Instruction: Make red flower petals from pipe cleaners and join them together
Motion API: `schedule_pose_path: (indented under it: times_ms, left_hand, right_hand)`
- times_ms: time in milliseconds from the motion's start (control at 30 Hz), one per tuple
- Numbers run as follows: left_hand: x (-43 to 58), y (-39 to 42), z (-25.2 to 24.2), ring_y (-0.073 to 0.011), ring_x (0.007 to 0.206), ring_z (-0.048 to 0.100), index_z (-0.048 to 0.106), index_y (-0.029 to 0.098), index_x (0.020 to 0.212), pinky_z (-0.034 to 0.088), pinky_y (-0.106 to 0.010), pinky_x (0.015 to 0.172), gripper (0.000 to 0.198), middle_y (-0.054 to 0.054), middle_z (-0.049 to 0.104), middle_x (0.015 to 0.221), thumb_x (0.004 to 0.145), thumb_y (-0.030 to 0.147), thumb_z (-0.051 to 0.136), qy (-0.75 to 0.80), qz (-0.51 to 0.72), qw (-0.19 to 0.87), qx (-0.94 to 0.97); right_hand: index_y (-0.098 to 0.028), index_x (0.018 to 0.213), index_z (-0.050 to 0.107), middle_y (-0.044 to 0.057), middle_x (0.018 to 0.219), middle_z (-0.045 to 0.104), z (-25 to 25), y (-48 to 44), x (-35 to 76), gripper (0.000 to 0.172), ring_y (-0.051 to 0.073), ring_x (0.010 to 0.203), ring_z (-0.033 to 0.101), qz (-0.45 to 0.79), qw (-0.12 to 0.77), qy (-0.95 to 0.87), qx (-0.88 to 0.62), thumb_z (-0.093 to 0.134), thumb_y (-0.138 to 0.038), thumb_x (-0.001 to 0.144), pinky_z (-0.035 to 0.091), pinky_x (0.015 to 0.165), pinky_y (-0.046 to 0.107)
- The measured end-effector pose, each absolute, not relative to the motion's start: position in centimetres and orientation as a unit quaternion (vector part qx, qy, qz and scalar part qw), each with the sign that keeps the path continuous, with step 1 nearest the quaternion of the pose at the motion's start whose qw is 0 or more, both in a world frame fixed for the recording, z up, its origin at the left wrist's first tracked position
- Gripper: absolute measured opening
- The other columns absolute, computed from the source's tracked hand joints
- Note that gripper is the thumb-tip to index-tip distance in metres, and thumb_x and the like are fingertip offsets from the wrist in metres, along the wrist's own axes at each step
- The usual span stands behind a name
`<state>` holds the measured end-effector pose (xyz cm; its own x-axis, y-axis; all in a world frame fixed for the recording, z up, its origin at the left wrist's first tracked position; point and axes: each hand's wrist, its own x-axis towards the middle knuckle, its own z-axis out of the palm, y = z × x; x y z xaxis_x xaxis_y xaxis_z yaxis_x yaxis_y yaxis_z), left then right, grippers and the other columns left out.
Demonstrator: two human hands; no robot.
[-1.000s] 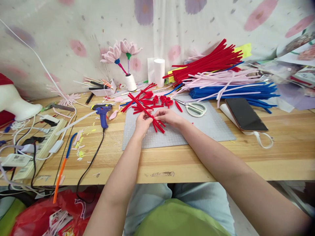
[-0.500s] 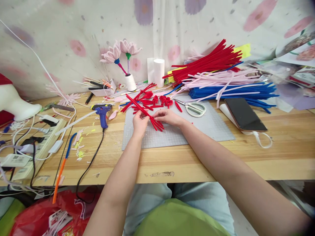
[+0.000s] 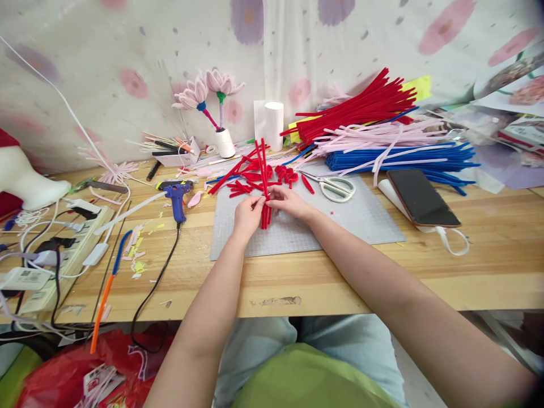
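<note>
Several long red pipe cleaners [image 3: 264, 175] are held nearly upright above the grey cutting mat [image 3: 306, 233]. My left hand [image 3: 250, 214] pinches them from the left at about their middle. From the right, the fingers of my right hand [image 3: 285, 202] close on the same bunch, fingertips close to those of the left. Their lower ends hang below my fingers over the mat. Just behind lie short red pipe cleaner pieces [image 3: 238, 188] and bent red loops [image 3: 287, 174]. Scissors with pale handles [image 3: 337, 188] rest on the mat to the right.
Bundles of red [image 3: 357, 110], pink [image 3: 382, 136] and blue pipe cleaners [image 3: 399, 158] lie at the back right. A phone [image 3: 423, 197] is at the right. Left of the mat are a blue glue gun [image 3: 176, 201], its cord, and a power strip [image 3: 68, 260]. Pink flowers [image 3: 195, 93] stand behind.
The red pipe cleaners have swung from a slant, upper ends leaning left, to nearly upright. Both hands stay closed on them, the left having shifted slightly right.
</note>
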<state>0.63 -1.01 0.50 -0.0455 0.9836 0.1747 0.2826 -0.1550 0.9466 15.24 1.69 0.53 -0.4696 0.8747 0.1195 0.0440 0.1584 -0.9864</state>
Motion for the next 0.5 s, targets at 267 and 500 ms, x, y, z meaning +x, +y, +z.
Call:
schedule_pose_path:
  times_ms: [267, 500]
  left_hand:
    - [1.1, -1.5, 0.7, -0.0161, 0.073, 0.053, 0.068, 0.02, 0.073, 0.04, -0.028, 0.077, 0.012, -0.003, 0.062, 0.073, 0.074, 0.027, 0.058, 0.524, 0.491, 0.298, 0.629]
    - [1.3, -1.1, 0.4, -0.0163, 0.076, 0.055, 0.069, 0.02, 0.072, 0.04, -0.028, 0.078, 0.007, -0.003, 0.063, 0.074, 0.069, 0.023, 0.063, 0.534, 0.509, 0.329, 0.589]
  right_hand:
    - [-0.015, 0.066, 0.054, -0.002, 0.057, 0.046, 1.0, 1.4, 14.8, 0.038, 0.007, 0.051, 0.038, 0.495, 0.427, -0.634, -0.413, 0.055, -0.053, 0.069, 0.03, 0.048, 0.022]
    - [-0.017, 0.055, 0.045, -0.002, 0.052, 0.042, 0.0, 2.1, 14.5, 0.037, 0.009, 0.051, 0.037, 0.416, 0.483, -0.58, -0.507, 0.053, -0.051, 0.069, 0.029, 0.049, 0.024]
